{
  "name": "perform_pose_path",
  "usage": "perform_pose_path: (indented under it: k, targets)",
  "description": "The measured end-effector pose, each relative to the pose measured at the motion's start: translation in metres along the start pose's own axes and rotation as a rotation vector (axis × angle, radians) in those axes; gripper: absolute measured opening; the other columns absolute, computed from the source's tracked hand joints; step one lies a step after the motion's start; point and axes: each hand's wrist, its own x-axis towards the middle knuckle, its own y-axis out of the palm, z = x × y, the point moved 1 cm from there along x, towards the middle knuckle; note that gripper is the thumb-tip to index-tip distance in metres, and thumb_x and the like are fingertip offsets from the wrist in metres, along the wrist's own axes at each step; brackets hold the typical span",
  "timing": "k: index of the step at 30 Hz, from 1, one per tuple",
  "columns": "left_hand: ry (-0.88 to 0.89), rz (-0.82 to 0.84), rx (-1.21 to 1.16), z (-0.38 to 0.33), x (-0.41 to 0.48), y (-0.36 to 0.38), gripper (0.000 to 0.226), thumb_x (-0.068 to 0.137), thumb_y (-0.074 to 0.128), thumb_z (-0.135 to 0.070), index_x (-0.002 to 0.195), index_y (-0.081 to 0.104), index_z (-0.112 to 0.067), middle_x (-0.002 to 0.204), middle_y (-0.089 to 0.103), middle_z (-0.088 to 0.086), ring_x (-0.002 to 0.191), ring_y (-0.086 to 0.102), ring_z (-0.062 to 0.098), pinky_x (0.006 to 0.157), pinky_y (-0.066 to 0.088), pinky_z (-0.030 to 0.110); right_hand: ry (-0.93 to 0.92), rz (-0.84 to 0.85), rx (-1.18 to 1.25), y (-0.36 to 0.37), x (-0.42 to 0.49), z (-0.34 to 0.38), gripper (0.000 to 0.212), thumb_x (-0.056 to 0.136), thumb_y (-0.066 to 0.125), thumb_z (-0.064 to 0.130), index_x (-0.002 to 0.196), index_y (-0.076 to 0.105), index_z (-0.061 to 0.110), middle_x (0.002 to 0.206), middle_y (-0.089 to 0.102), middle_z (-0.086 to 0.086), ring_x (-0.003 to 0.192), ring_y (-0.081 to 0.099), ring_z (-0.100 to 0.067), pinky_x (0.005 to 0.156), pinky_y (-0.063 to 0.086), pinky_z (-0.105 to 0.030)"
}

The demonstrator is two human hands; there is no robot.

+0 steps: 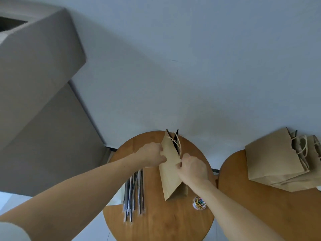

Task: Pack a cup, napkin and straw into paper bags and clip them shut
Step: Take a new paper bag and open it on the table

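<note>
Nearest the lens, a bare forearm runs up from the lower left corner to the left hand [152, 154], whose curled fingers pinch the left side of the paper bag [169, 173] near its mouth. Below that hand a bundle of wrapped straws [133, 192] lies on the round worktop [156, 223], near its left edge. They overlap too much for an exact count, though there are more than five.

One bag stands between the two hands, its mouth narrow and its twine handles loose. A dark tip, probably a straw, pokes out at the top. The right hand [192, 168] grips the bag's right edge just under the handles. No cup or napkin shows, and whether either is inside cannot be told.

One small clear tub of paper clips [199, 203] sits just beside the right forearm. On the second worktop [260, 214], at least two further bags [274, 160] lie stacked on their sides.

The protruding tip may stop the mouth from folding flat, so a clip could slip off or tear the paper. A sweep of the right forearm could also knock the tub over.
</note>
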Motion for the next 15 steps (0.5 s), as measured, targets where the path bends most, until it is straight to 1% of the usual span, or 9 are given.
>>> perform_pose_path:
  k: [2, 4, 6, 9, 11, 13, 15]
  targets:
    - [0.006, 0.028, -0.002, 0.015, -0.007, 0.005, 0.056, 0.091, 0.057, -0.044, 0.141, 0.049, -0.017, 0.137, 0.056, 0.004, 0.119, 0.056, 0.024, 0.097, 0.05, 0.041, 0.034, 0.03, 0.007, 0.014, -0.01, 0.013, 0.02, 0.092, 0.048, 0.033, 0.094, 0.056, 0.015, 0.078, 0.062, 0.001, 0.07, 0.063, -0.02, 0.054, 0.048, -0.029]
    - [0.025, 0.066, 0.006, 0.025, -0.012, 0.015, 0.057, 0.091, 0.057, -0.046, 0.14, 0.05, -0.017, 0.135, 0.057, 0.004, 0.117, 0.057, 0.024, 0.096, 0.051, 0.041, 0.065, 0.074, 0.053, 0.025, -0.02, 0.019, 0.023, 0.09, 0.047, 0.035, 0.094, 0.056, 0.015, 0.079, 0.063, 0.001, 0.07, 0.063, -0.02, 0.059, 0.053, -0.032]
    - [0.034, 0.096, 0.002, 0.032, -0.016, 0.025, 0.059, 0.09, 0.058, -0.045, 0.141, 0.048, -0.017, 0.136, 0.057, 0.005, 0.118, 0.056, 0.024, 0.098, 0.05, 0.041, 0.073, 0.13, 0.108, 0.034, -0.03, 0.019, 0.032, 0.088, 0.047, 0.048, 0.092, 0.056, 0.017, 0.076, 0.063, 0.004, 0.07, 0.063, -0.018, 0.06, 0.053, -0.033]
    - [0.023, 0.113, 0.003, 0.032, -0.02, 0.039, 0.063, 0.088, 0.061, -0.043, 0.144, 0.044, -0.018, 0.138, 0.055, 0.006, 0.118, 0.056, 0.024, 0.097, 0.051, 0.039, 0.079, 0.176, 0.151, 0.039, -0.039, 0.009, 0.051, 0.081, 0.045, 0.073, 0.091, 0.056, 0.024, 0.073, 0.061, 0.01, 0.067, 0.061, -0.011, 0.055, 0.048, -0.029]
    - [0.029, 0.103, 0.011, 0.028, -0.02, 0.044, 0.07, 0.086, 0.063, -0.044, 0.146, 0.038, -0.018, 0.138, 0.054, 0.006, 0.117, 0.056, 0.024, 0.093, 0.052, 0.037, 0.083, 0.203, 0.233, 0.039, -0.04, 0.0, 0.057, 0.078, 0.044, 0.08, 0.095, 0.055, 0.027, 0.077, 0.061, 0.011, 0.069, 0.06, -0.007, 0.053, 0.043, -0.025]
    - [0.032, 0.099, 0.021, 0.024, -0.02, 0.046, 0.076, 0.082, 0.065, -0.049, 0.146, 0.036, -0.018, 0.137, 0.054, 0.005, 0.115, 0.057, 0.023, 0.088, 0.052, 0.035, 0.09, 0.213, 0.313, 0.037, -0.04, -0.007, 0.057, 0.079, 0.045, 0.079, 0.103, 0.054, 0.028, 0.088, 0.063, 0.012, 0.077, 0.061, -0.006, 0.055, 0.041, -0.022]
    - [0.011, 0.119, 0.022, 0.021, -0.02, 0.049, 0.081, 0.077, 0.065, -0.054, 0.143, 0.036, -0.018, 0.133, 0.056, 0.004, 0.113, 0.058, 0.023, 0.085, 0.052, 0.035, 0.092, 0.208, 0.385, 0.036, -0.038, -0.012, 0.052, 0.087, 0.048, 0.072, 0.113, 0.055, 0.027, 0.095, 0.063, 0.014, 0.083, 0.06, -0.007, 0.059, 0.039, -0.018]
